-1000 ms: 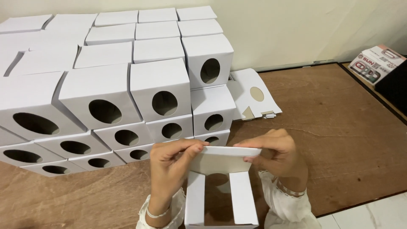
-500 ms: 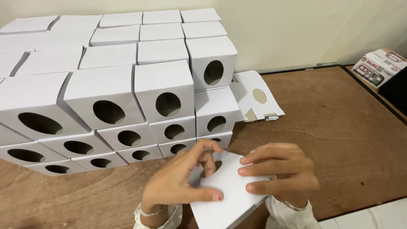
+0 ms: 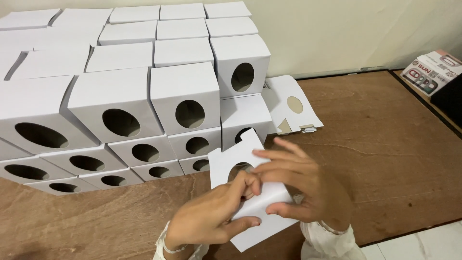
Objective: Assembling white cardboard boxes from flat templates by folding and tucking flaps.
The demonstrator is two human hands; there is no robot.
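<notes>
Near the bottom edge of the view, both hands close on a white carton (image 3: 255,202) with a round hole in one face, held just above the wooden table (image 3: 385,159). My left hand (image 3: 211,219) grips it from below, thumb pressed along the lower panel and fingers curled up at the hole. My right hand (image 3: 303,185) lies over the top with fingers fairly spread, fingertips pressing the upper panel flat; a tab sticks up at the carton's top edge. To fold it well, I judge the creases should be pinched squarely, with panels kept aligned so the tab seats without buckling and the hole face stays uncrushed.

Just beyond the hands stands a stack of finished white boxes (image 3: 144,110), several rows deep and three layers high, their holes facing me. Beside the stack's right end lies an unfolded flat blank (image 3: 293,103) against the wall. Well apart, at the far right, sits a small printed package (image 3: 430,72).
</notes>
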